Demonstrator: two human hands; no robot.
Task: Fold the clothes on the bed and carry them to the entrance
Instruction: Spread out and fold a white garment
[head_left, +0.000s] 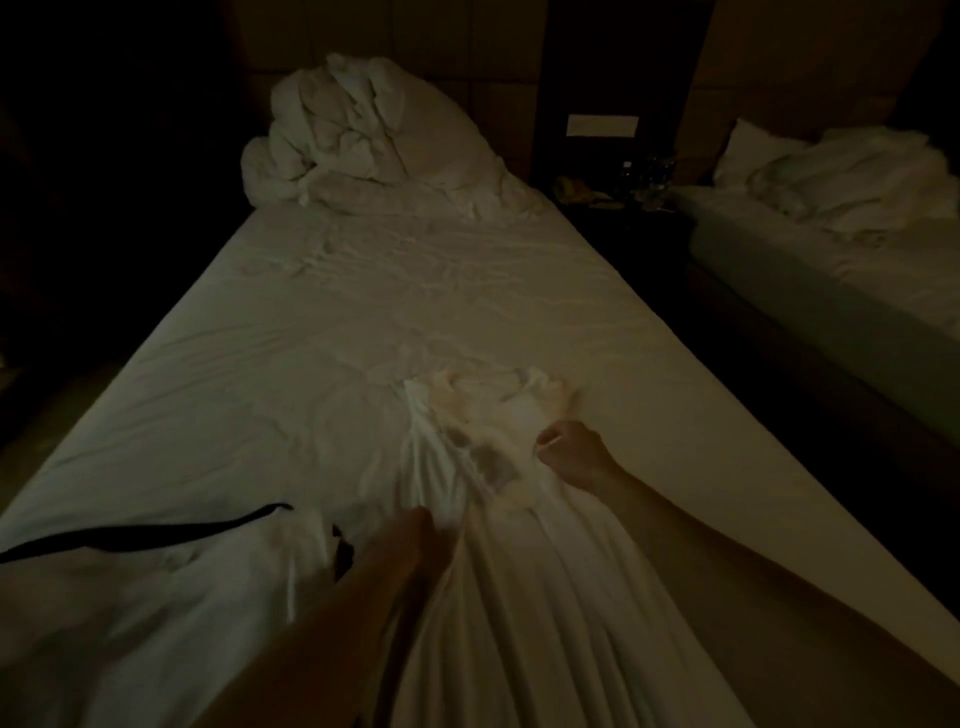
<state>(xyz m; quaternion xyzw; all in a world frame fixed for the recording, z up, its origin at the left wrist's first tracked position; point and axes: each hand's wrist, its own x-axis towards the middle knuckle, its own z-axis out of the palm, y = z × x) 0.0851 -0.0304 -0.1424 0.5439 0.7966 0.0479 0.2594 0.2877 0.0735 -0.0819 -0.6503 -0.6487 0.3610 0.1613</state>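
Fingers (550, 441) of the right hand (566, 452) curl round a bunched white cotton garment (498, 467) at the near end of the white-sheeted bed (363, 312); left hand (410, 535) pinches its edge too. Room's so dim that creases could get folded in unnoticed, and that loose fabric might slide off the bed

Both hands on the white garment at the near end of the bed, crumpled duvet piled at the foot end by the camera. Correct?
Not quite. In the head view the crumpled duvet is piled at the far end of the bed, by the headboard, not near the camera. The rest holds: the left hand and right hand are both on the white garment at the near end.
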